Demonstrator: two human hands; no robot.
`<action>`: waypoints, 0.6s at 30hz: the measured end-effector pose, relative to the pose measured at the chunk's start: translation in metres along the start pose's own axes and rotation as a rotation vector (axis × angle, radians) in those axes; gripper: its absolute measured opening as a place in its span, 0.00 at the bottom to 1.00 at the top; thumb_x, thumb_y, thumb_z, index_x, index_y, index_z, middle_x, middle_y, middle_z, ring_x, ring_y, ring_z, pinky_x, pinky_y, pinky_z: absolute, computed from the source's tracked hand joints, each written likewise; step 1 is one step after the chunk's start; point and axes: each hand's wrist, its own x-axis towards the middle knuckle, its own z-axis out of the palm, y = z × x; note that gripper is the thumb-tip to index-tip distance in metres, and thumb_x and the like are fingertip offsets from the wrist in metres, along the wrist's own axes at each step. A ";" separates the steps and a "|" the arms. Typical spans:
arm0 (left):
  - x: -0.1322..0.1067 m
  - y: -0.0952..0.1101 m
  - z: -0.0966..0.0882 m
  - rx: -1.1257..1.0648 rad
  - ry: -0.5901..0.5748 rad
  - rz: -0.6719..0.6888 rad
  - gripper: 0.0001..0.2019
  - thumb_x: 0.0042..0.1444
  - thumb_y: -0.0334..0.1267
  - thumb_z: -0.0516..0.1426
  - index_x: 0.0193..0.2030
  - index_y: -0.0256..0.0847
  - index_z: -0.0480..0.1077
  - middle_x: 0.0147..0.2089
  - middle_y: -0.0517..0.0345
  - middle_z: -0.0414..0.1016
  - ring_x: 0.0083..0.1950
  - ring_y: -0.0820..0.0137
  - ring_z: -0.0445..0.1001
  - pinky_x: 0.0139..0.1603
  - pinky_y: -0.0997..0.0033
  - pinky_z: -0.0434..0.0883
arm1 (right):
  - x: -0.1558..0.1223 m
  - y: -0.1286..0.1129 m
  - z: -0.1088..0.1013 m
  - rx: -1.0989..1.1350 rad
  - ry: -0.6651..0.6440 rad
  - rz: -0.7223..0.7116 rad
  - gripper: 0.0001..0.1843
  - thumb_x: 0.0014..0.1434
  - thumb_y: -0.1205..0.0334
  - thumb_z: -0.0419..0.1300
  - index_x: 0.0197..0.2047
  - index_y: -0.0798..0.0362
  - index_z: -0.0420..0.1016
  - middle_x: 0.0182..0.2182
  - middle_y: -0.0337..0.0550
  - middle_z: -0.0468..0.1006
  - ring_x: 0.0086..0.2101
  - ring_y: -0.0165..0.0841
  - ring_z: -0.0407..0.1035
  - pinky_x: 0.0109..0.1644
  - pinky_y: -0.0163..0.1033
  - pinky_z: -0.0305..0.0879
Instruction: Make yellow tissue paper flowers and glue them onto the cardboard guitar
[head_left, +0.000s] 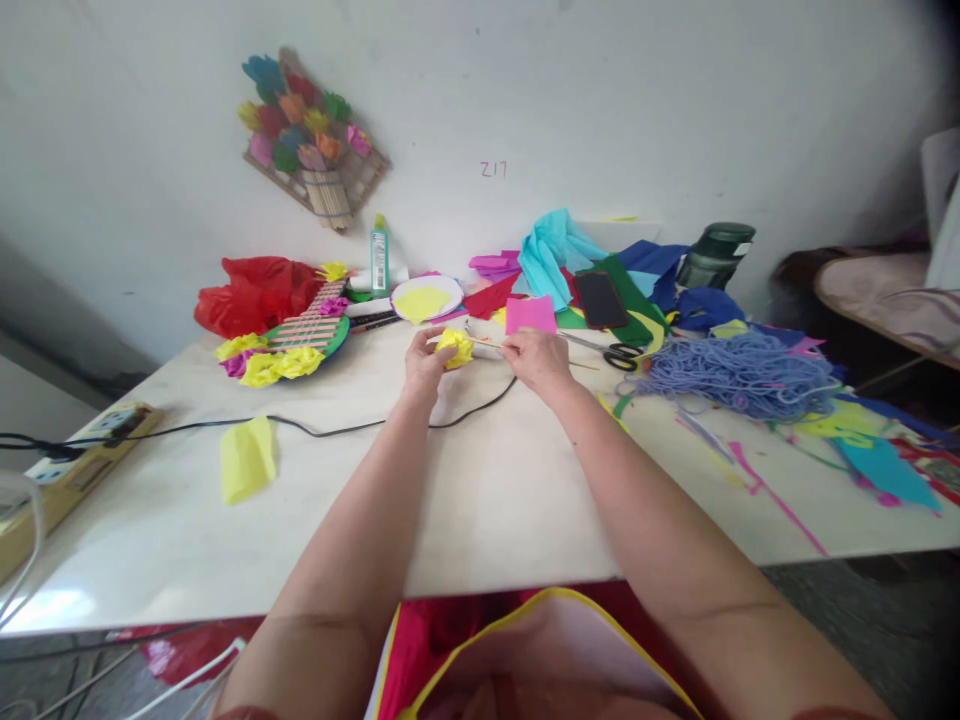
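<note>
Forearms (360,540) reach across the table (487,500); left hand (425,370) pinches crumpled yellow paper (454,347), right hand (536,362) grips a thin stick (489,344), which is best held level and steady.

Bare left hand (424,368), bare right hand (537,362), forearms (360,520) uncovered past the elbows, red top (429,648) with yellow piping (487,610) along its neckline

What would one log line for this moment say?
left hand: holds crumpled yellow paper | right hand: pinches thin stick | nearby: scissors, black cable
</note>
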 end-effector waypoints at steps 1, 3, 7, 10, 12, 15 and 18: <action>0.000 0.000 0.000 -0.001 0.002 -0.001 0.27 0.31 0.37 0.63 0.43 0.41 0.67 0.33 0.59 0.74 0.33 0.64 0.76 0.37 0.60 0.75 | 0.000 0.000 0.000 -0.004 -0.002 0.001 0.14 0.61 0.57 0.55 0.39 0.49 0.82 0.39 0.44 0.81 0.39 0.36 0.72 0.34 0.38 0.56; 0.000 0.000 0.000 0.003 0.002 0.002 0.27 0.31 0.37 0.63 0.44 0.41 0.67 0.33 0.58 0.74 0.34 0.64 0.76 0.37 0.60 0.75 | 0.000 -0.001 -0.002 -0.014 -0.005 0.001 0.14 0.61 0.58 0.55 0.39 0.49 0.82 0.40 0.45 0.81 0.39 0.36 0.71 0.34 0.38 0.56; 0.000 -0.001 0.000 0.009 0.003 0.018 0.27 0.32 0.37 0.63 0.44 0.41 0.67 0.33 0.58 0.74 0.35 0.63 0.77 0.38 0.59 0.76 | -0.001 -0.004 -0.005 -0.030 -0.021 -0.004 0.14 0.61 0.58 0.55 0.40 0.49 0.83 0.40 0.45 0.81 0.40 0.37 0.72 0.35 0.38 0.57; 0.001 -0.002 -0.001 0.013 0.010 0.017 0.26 0.32 0.37 0.63 0.44 0.42 0.68 0.33 0.58 0.74 0.34 0.63 0.77 0.38 0.59 0.76 | -0.001 -0.005 -0.007 -0.036 -0.040 -0.004 0.15 0.62 0.59 0.54 0.40 0.49 0.83 0.41 0.46 0.82 0.40 0.38 0.72 0.36 0.38 0.58; 0.001 -0.002 -0.001 0.016 0.010 0.018 0.26 0.32 0.37 0.63 0.44 0.42 0.68 0.33 0.58 0.75 0.34 0.63 0.77 0.38 0.59 0.76 | -0.001 -0.006 -0.007 -0.037 -0.057 -0.010 0.15 0.63 0.59 0.54 0.41 0.49 0.83 0.41 0.47 0.82 0.40 0.38 0.73 0.37 0.39 0.59; 0.001 -0.002 -0.001 0.014 0.006 0.019 0.26 0.32 0.37 0.63 0.44 0.42 0.68 0.33 0.58 0.75 0.35 0.63 0.77 0.38 0.59 0.76 | -0.001 -0.005 -0.007 -0.041 -0.072 -0.025 0.16 0.64 0.58 0.53 0.42 0.48 0.82 0.42 0.46 0.82 0.41 0.37 0.73 0.38 0.38 0.60; 0.001 -0.002 0.000 0.011 -0.007 0.011 0.26 0.31 0.37 0.63 0.44 0.42 0.67 0.33 0.58 0.74 0.35 0.62 0.77 0.37 0.59 0.76 | -0.001 -0.005 -0.006 -0.042 -0.079 -0.034 0.16 0.64 0.57 0.52 0.42 0.49 0.82 0.42 0.46 0.82 0.41 0.37 0.73 0.38 0.38 0.60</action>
